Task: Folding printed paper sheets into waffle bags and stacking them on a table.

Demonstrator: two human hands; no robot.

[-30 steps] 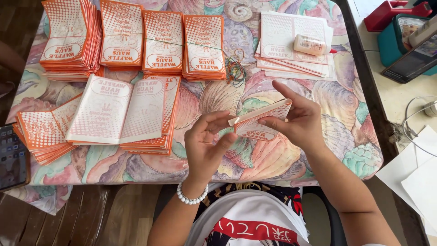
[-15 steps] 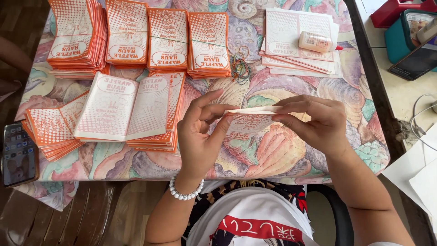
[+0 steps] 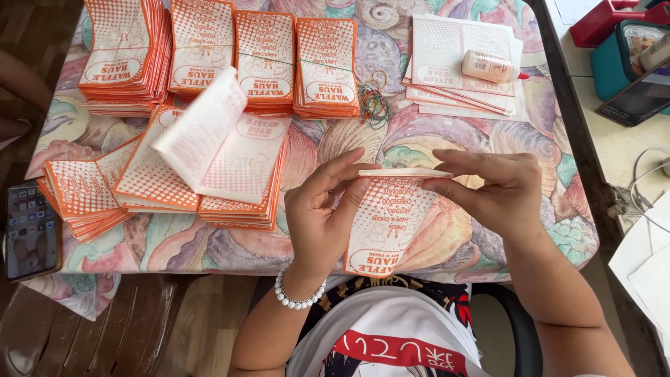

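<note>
My left hand (image 3: 322, 209) and my right hand (image 3: 492, 190) both pinch one orange-and-white printed paper bag (image 3: 384, 220) above the near edge of the table. Its top edge is folded over flat between my fingertips, and the rest hangs down toward me. A pearl bracelet (image 3: 299, 295) sits on my left wrist. To the left of my hands lies a loose pile of the same bags (image 3: 209, 164), its top sheet curling upward.
Several bundled stacks of bags (image 3: 230, 56) line the far side of the patterned tablecloth (image 3: 447, 251). A glue bottle (image 3: 492, 67) rests on flat sheets (image 3: 457, 49) at the back right, rubber bands (image 3: 375, 101) beside them. A phone (image 3: 29, 230) lies at the left edge.
The bag has turned from held up edge-on to hanging flat with its top folded over between both hands. The top sheet of the loose pile has lifted.
</note>
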